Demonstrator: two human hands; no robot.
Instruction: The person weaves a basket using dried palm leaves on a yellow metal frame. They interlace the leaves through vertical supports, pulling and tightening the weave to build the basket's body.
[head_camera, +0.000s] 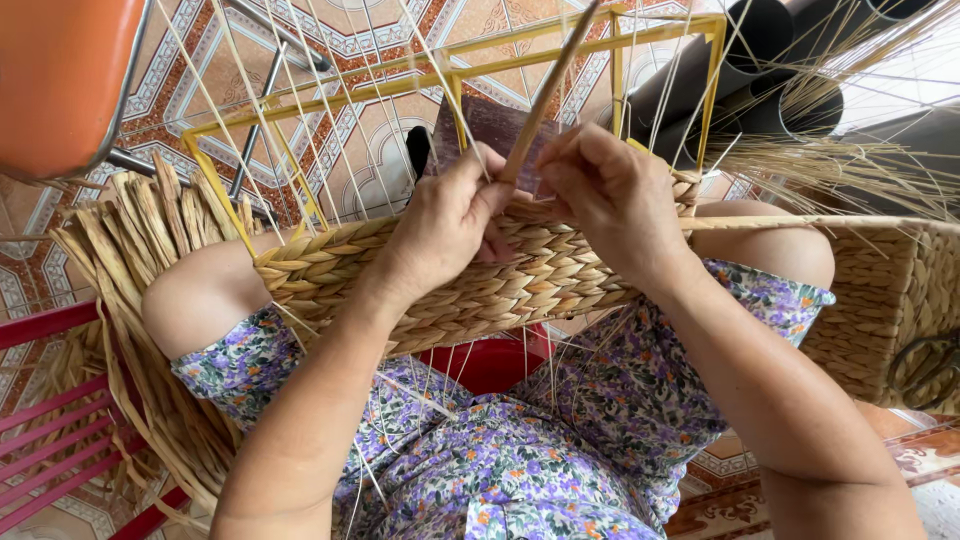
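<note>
- Nearest, woven band (470, 290) across the lap, resting on both knees; could slide off toward the red stool (490, 365) below if grip loosens.
- Left hand (445, 225) pinched shut on a flat strand (545, 95), just above the band; could snap or slip if pulled hard.
- Right hand (615, 195) closed on the band's top edge; thin upright stakes (350, 130) crowd both hands, little side room.
- Beyond the band, yellow wire frame (455, 75) fencing the reach; finished basket (890, 300) tight to the right of the band.
</note>
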